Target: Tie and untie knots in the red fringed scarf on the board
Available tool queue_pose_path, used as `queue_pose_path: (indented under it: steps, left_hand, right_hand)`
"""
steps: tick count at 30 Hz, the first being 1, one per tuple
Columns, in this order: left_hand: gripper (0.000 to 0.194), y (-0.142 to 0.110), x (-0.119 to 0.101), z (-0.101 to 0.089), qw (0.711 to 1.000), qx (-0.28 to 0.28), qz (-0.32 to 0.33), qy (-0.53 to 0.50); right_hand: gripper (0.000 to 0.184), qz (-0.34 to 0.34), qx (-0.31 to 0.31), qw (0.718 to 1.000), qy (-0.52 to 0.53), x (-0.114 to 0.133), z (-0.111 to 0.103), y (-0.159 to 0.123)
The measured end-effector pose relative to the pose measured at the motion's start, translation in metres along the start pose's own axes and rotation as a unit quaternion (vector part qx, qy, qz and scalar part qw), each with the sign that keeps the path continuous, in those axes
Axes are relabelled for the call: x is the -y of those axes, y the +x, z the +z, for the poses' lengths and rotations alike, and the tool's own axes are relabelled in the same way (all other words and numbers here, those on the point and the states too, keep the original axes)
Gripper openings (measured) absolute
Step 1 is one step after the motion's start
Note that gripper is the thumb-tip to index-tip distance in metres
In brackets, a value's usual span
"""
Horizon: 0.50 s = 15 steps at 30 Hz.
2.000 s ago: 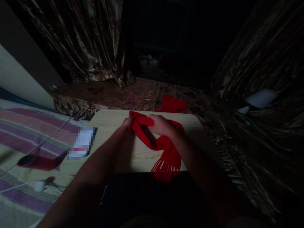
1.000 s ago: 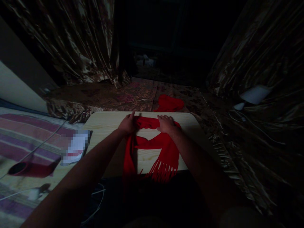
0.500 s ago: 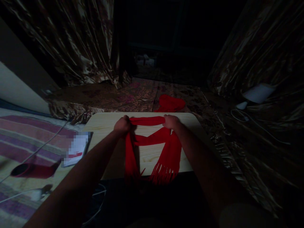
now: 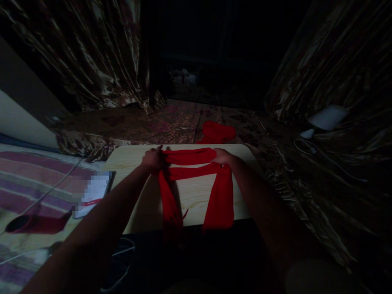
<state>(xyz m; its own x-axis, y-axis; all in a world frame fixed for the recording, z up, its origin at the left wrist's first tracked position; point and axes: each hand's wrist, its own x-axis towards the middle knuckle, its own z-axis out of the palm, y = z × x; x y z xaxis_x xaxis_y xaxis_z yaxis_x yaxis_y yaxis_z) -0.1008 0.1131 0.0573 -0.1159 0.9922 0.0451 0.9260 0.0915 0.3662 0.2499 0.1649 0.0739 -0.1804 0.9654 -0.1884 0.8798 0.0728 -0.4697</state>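
A red scarf lies folded on a light wooden board in front of me. My left hand is closed on the scarf's left fold. My right hand is closed on its right fold. A doubled band of scarf stretches between the two hands. From each hand a tail runs toward me and hangs over the board's near edge. A second red cloth lies bunched just beyond the board's far edge.
Patterned brown drapes hang at the left and right. A small card or booklet lies left of the board, with a dark red cup on its side and cables on a striped rug. A white charger with a cord sits at the right.
My hands have drawn apart and spread the bunched scarf into a wide band across the board. The right tail has slid further over the near edge, hiding its fringe.
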Motion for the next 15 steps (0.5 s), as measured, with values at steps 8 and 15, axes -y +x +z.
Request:
queue_pose_path:
  steps: [8,15]
  left_hand:
    - [0.049,-0.067,-0.103,0.010,0.963,0.071,0.255,-0.046]
    - [0.051,-0.070,-0.141,0.051,0.966,0.119,0.230,-0.004]
  right_hand:
    - [0.040,-0.050,-0.128,0.990,-0.046,0.018,-0.003,-0.010]
    - [0.054,-0.233,0.386,0.890,-0.063,0.032,-0.019,-0.107]
